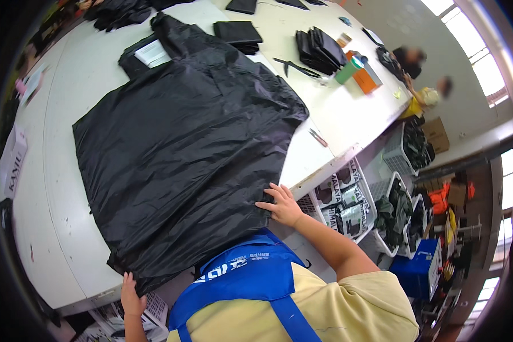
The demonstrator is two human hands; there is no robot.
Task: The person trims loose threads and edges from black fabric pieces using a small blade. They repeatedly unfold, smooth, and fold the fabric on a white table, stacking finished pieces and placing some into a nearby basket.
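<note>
A large black garment of thin, shiny fabric [176, 142], like a raincoat, lies spread and creased over the white table [57, 228]. Its hem hangs at the table's near edge, close to my body. At the hem's lower left corner, my left hand [133, 296] pinches the fabric between thumb and fingers. My right hand [282, 206] rests on the hem's right end, fingers apart and laid on the cloth. Near the garment's far end, a white paper sheet [152, 53] lies on a black piece.
Small snips [318, 138] lie right of the garment. Farther off are folded black stacks [319, 50], black scissors [295, 68], a green cup [349, 70] and an orange box [367, 78]. White baskets [370, 211] with packaged goods and dark cloth stand right of the table. Two people are beyond.
</note>
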